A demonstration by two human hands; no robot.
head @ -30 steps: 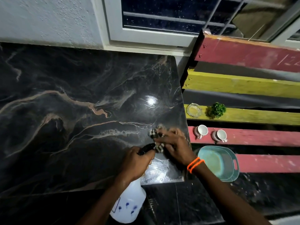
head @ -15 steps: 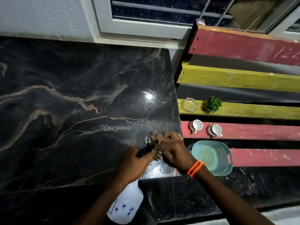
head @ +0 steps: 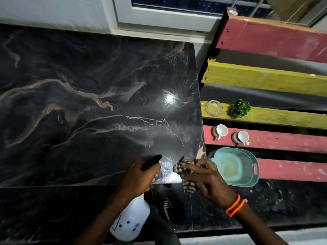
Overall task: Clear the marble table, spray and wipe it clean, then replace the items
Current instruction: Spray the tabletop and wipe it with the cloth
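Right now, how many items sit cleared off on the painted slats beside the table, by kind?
Cups: 2, one and another, on a red slat
Glass dish: 1, on a yellow slat
Small green plant: 1, same yellow slat
Teal basin: 1, overlapping a red slat
Total: 5

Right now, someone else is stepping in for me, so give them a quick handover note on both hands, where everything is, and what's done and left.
Left hand grips the spray bottle, its black nozzle over the marble table's near right corner.
Right hand holds the striped cloth on that same corner.
Cleared items sit on the painted bench: glass ashtray, small plant, two cups, teal basket.
Done: table cleared, wiping under way.
Left: finish wiping, put the items back.
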